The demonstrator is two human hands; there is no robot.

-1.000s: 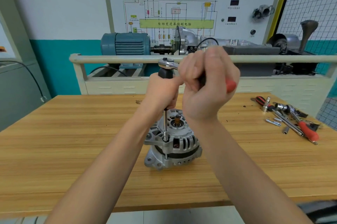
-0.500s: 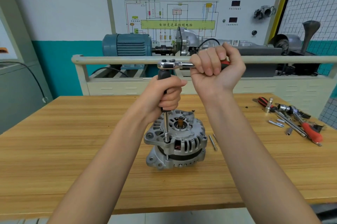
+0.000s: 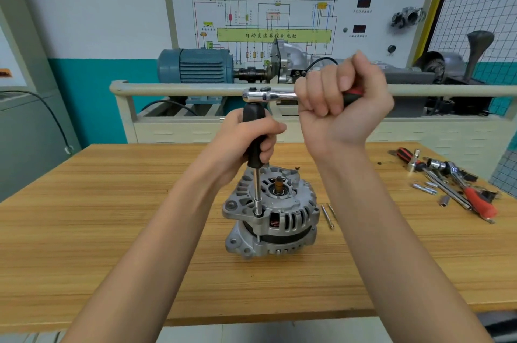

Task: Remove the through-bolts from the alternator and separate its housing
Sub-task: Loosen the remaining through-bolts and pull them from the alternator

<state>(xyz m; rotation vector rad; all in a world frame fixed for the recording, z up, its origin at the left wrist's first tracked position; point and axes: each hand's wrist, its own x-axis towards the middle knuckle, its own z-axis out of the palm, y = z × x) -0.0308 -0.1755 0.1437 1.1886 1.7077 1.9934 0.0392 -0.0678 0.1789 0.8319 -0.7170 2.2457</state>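
Room: workshop w/ a wiring-diagram board [image 3: 275, 15] on the back wall, blue motor [image 3: 195, 66] on a rig behind the bench.
Bench [image 3: 112, 217]: light wood; the alternator sits about mid-bench.
Alternator [image 3: 272, 217]: upright, shaft end up, silver housing, copper windings visible thru the slots.
Driver [image 3: 254, 141]: black-handled extension standing vertical over the alternator – its socket tip is seated on a bolt head at the alternator's front-left edge.
Ratchet [image 3: 268, 95]: chrome head on top of the driver, handle running level to the right, above the alternator.
Left hand [image 3: 246, 144]: fingers wrapped round the black handle, just above the alternator.
Right hand [image 3: 342, 102]: fist clamped on the ratchet's red-black grip, above and right of the alternator.
Bolts [image 3: 327, 215]: two long thin ones lying on the bench just right of the alternator.
Tools [image 3: 453, 183]: loose pile – ratchet, red-handled piece, sockets, extensions – well right of the alternator, near the bench's far right edge.
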